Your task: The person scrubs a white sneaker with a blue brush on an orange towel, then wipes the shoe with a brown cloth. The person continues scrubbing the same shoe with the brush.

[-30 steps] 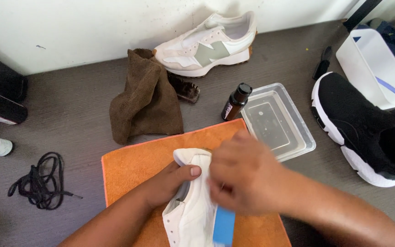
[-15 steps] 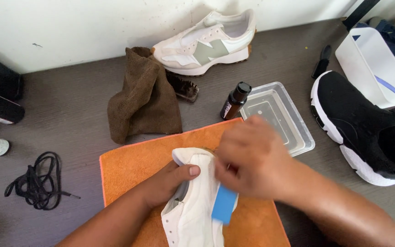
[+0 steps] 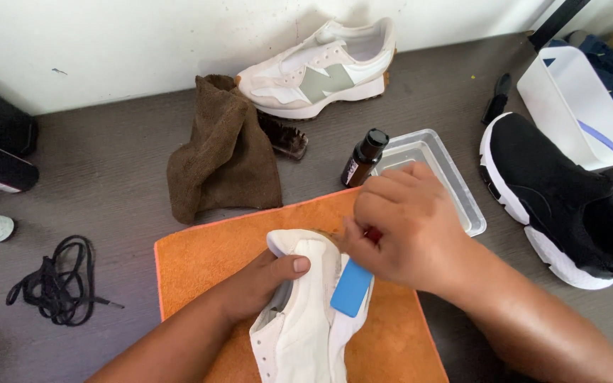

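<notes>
Head view looks down on a white sneaker [image 3: 306,319] lying on an orange towel [image 3: 200,262] spread over a dark grey floor [image 3: 108,163]. From the lower left, the left hand [image 3: 260,280] reaches into the shoe's opening, with the thumb pressed flat across the heel collar and the other fingers hidden inside. Above the shoe's side sits the right hand [image 3: 406,227], its fingers curled and pressed together around a brush with a blue handle [image 3: 351,287]; the bristle end is hidden under the hand, touching the upper. Just beyond the towel's far edge stands a small dark bottle with a black cap [image 3: 363,157], and beside it lies a clear plastic tray [image 3: 455,191]. A crumpled brown cloth [image 3: 225,152] lies to the left of the bottle, partly covering a dark brush [image 3: 285,138]. Against the white wall rests a second white sneaker with a grey side patch [image 3: 321,71]. A black slip-on shoe with a white sole [image 3: 562,198] sits to the right, near a white plastic bin [image 3: 569,99]. Far left, black laces [image 3: 51,280] lie tangled on the floor.
</notes>
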